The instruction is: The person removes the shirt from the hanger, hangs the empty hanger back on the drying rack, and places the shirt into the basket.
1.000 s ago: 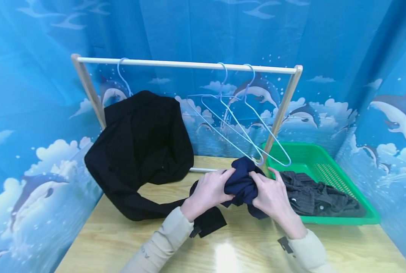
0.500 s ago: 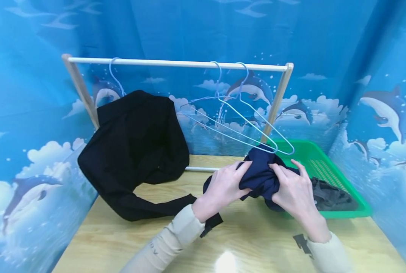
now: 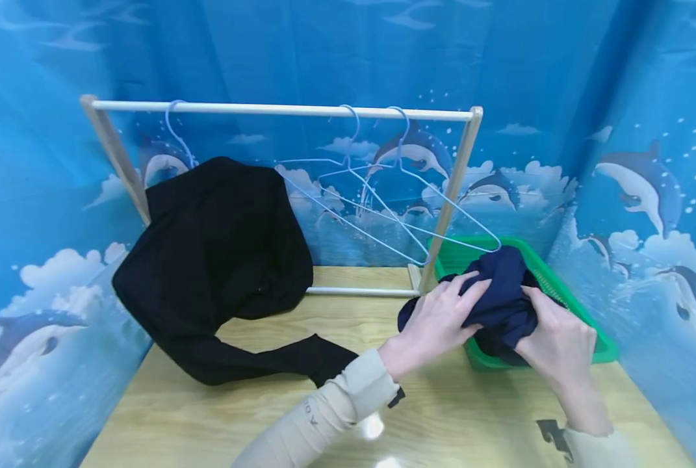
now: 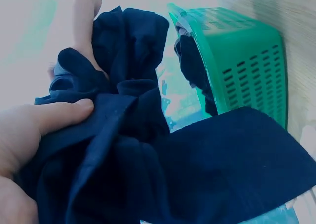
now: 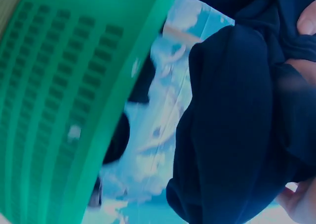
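Observation:
Both hands grip a bunched navy blue garment (image 3: 502, 289) over the green basket (image 3: 604, 351) on the right side of the table. My left hand (image 3: 438, 318) has its thumb pressed on the cloth from the near left. From the other side, my right hand (image 3: 558, 338) pinches a fold. A wide flap of the navy garment (image 4: 237, 164) hangs down beside the basket in the left wrist view. Dark clothes (image 4: 192, 61) lie inside the basket, mostly covered by the garment in the head view. What kind of garment I hold, I cannot tell.
A clothes rack (image 3: 283, 109) stands at the back. A black garment (image 3: 219, 240) hangs at its left, one end trailing over the table (image 3: 219, 429). Two bare light blue hangers (image 3: 383, 208) hang toward its right post, just above the basket's left side.
Both hands have carried the navy garment to the right, from beside the basket to over it. The head view has turned slightly to the right, and the bare hangers have swung.

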Demonstrator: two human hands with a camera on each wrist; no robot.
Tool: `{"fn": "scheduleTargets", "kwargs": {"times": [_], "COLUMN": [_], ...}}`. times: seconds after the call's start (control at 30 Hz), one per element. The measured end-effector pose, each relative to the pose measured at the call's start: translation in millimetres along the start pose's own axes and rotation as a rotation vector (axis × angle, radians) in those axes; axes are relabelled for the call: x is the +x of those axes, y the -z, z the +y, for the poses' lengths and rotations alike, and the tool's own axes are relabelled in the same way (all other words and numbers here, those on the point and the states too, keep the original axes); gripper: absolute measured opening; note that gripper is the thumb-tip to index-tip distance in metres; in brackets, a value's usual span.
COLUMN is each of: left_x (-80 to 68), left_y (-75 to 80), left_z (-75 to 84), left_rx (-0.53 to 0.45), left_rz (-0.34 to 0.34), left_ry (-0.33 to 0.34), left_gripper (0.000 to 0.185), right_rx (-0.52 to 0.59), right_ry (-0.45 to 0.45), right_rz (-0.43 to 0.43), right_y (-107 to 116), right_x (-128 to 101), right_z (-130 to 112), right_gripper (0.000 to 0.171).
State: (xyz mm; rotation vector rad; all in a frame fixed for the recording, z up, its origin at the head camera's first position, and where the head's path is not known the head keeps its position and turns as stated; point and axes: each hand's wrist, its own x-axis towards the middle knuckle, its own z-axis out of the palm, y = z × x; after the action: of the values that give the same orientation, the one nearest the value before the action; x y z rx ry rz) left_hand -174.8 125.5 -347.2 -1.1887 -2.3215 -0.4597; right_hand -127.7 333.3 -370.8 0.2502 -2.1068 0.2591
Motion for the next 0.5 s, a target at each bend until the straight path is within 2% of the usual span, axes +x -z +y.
{"fn": "scheduleTargets", "kwargs": {"times": [0.27, 0.4, 0.5], "left_x": [38.8, 55.5, 67.3], "left_y": [-20.6, -33.1, -42.1], "left_z": [21.2, 27.6, 31.1], "left_rx": [-0.052, -0.115, -0.195], "left_rz": [-0.123, -0.103, -0.040], "left_ry": [-0.086, -0.137, -0.156], "left_gripper": [0.070, 0.071, 0.068], "right_rx": [-0.115, -0.186, -0.229], "right_ry": [-0.088, -0.156, -0.203], "right_rz": [0.084, 0.092, 0.108], "right_y": [15.2, 21.9, 24.6], "right_x": [-0.7, 0.9, 5.4], "right_z": [41.8, 58.3, 64.6], "right_gripper": [0.071, 0.069, 0.065]}}
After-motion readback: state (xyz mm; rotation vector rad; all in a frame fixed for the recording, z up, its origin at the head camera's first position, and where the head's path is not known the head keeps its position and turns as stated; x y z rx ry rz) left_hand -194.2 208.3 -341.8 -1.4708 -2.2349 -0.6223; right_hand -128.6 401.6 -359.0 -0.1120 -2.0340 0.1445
